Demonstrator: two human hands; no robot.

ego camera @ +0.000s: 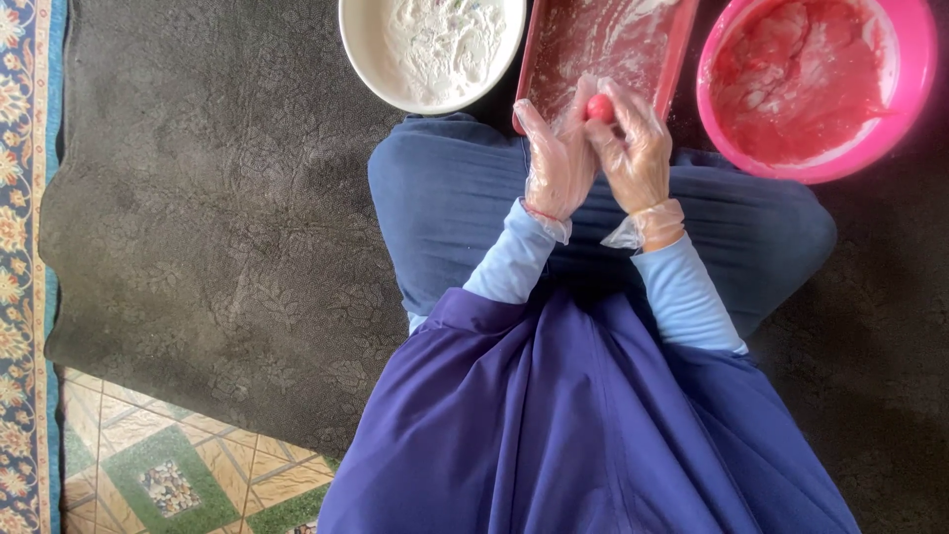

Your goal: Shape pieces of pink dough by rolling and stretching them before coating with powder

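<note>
A small pink dough ball (599, 107) sits pinched between the two hands, just over the near edge of the red tray (675, 61). The left hand (559, 163) and right hand (633, 148), both in thin clear plastic gloves, close their grip on it from either side, fingertips pressed together around it. The ball looks soft, light and sticky, likely to dent under hard pressure, so a gentle hold across its round middle seems best. The white bowl of pale mixture (432, 49) lies left of the tray, the pink bowl of red batter (820, 84) right. Open room is the dark rug (198, 198) to the left
</note>
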